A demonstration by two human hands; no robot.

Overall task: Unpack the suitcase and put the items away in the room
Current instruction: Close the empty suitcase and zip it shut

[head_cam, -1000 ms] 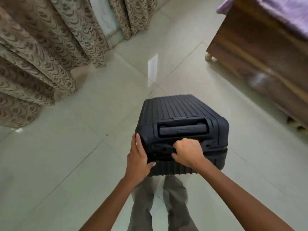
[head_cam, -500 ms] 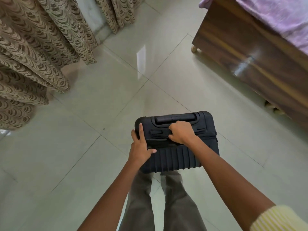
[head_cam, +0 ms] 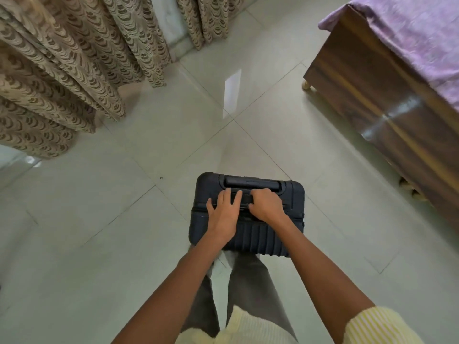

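A black ribbed hard-shell suitcase stands upright and closed on the tiled floor just in front of my legs. Its top faces me, with the retracted pull handle along the far edge. My left hand lies flat on the top with fingers spread and straight. My right hand sits beside it with fingers curled round the carry handle in the middle of the top; the handle itself is mostly hidden under my fingers.
A wooden bed frame with a purple cover runs along the right. Patterned beige curtains hang to the floor at the upper left. Glossy pale floor tiles spread between them.
The suitcase has swung from tilted away to upright, closer to my legs. My left hand moved from its left corner onto the top; my right hand kept its hold.
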